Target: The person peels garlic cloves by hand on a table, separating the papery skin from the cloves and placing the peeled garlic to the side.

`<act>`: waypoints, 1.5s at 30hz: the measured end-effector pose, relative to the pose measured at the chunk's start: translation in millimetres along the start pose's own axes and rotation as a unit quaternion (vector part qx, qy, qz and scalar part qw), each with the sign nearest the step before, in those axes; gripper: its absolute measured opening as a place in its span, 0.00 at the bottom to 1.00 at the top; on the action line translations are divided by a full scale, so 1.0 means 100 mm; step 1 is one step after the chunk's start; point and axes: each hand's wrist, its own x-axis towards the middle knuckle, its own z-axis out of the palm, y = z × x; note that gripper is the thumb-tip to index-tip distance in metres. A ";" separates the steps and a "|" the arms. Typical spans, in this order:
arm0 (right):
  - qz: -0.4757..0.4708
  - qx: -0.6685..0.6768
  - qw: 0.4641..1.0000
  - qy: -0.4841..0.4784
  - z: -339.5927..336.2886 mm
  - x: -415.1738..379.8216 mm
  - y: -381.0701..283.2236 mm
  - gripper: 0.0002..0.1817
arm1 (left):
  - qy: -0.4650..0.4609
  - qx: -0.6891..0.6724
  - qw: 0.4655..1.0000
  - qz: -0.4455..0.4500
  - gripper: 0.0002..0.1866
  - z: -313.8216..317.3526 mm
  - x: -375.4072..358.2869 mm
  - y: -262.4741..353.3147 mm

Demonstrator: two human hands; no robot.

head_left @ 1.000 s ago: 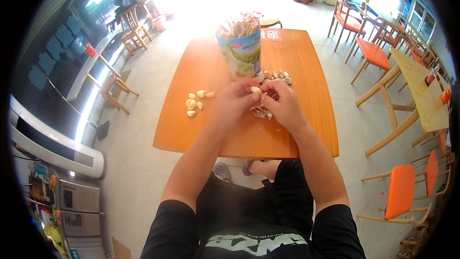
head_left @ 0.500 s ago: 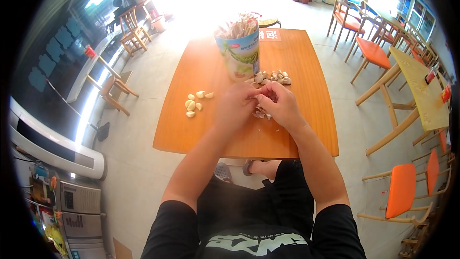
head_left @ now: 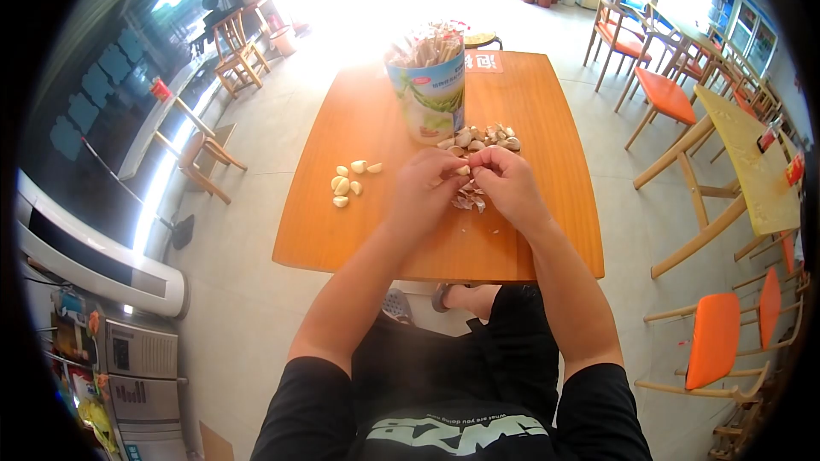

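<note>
Between my two hands is a pale garlic clove (head_left: 464, 171), partly covered by fingertips. My left hand (head_left: 424, 186) pinches it from the left. On the other side my right hand (head_left: 506, 183) is closed, thumb and forefinger pressed together at the clove. Scraps of garlic skin (head_left: 469, 199) lie on the table just under my hands. Beyond my fingers sits a pile of unpeeled cloves (head_left: 494, 138). Several peeled cloves (head_left: 342, 186) are grouped left of my left hand.
A tall printed tub (head_left: 427, 102) full of thin wrapped sticks stands on the wooden table (head_left: 342, 239), behind my hands. A red sign (head_left: 483, 62) lies at the far edge. Orange-seated chairs (head_left: 664, 94) and a yellowish table (head_left: 752, 154) are to the right.
My fingers have shifted slightly, and the clove between them now shows more. The hands have spread a little, exposing more of the skin scraps.
</note>
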 end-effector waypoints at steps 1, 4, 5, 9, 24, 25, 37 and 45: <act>0.000 -0.001 1.000 0.000 0.01 0.00 0.00 0.07 | -0.001 -0.001 1.000 -0.002 0.13 0.00 0.00 0.00; -0.013 -0.003 1.000 -0.002 0.04 -0.01 -0.03 0.07 | 0.005 0.004 1.000 -0.005 0.13 -0.02 0.00 -0.01; -0.005 0.007 1.000 -0.007 0.06 -0.02 -0.06 0.08 | 0.005 0.004 1.000 -0.006 0.13 -0.02 0.00 -0.01; -0.035 -0.031 0.999 0.025 0.09 -0.03 -0.05 0.08 | 0.016 0.052 0.998 0.033 0.13 0.00 0.01 -0.05; -0.040 -0.214 0.970 0.111 0.02 -0.02 -0.04 0.06 | 0.020 -0.253 0.942 -0.222 0.12 -0.04 0.03 0.04; -0.040 -0.213 0.970 0.111 0.03 -0.02 -0.04 0.06 | 0.023 -0.297 0.927 -0.227 0.12 -0.05 0.04 0.06; -0.066 -0.126 0.988 0.062 0.08 -0.02 -0.04 0.07 | -0.061 -0.077 0.985 -0.142 0.13 -0.05 0.02 -0.05; -0.053 -0.107 0.992 0.028 0.05 -0.02 -0.04 0.08 | -0.051 0.054 0.997 0.034 0.14 -0.03 0.04 -0.03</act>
